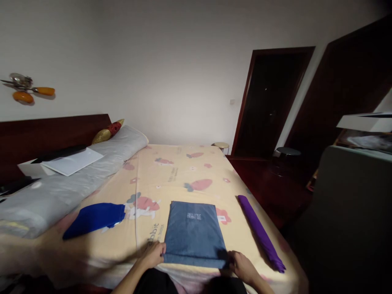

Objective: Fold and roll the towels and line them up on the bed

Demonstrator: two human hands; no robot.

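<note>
Your left hand (pixel 154 255) pinches the near left corner of the folded grey-blue garment (pixel 194 233), fingers closed on the hem. Right hand (pixel 241 265) grips the near right corner likewise, fingers curled over the edge. Garment lies flat on the bedsheet (pixel 171 175), near the foot edge, white lettering facing up. Left of it, apart: a folded royal-blue cloth (pixel 94 218). Right of it, apart: a purple rolled cloth (pixel 260 232) along the bed's side. Grey pillow (pixel 61 183) by the headboard, papers (pixel 73 161) on top.
</note>
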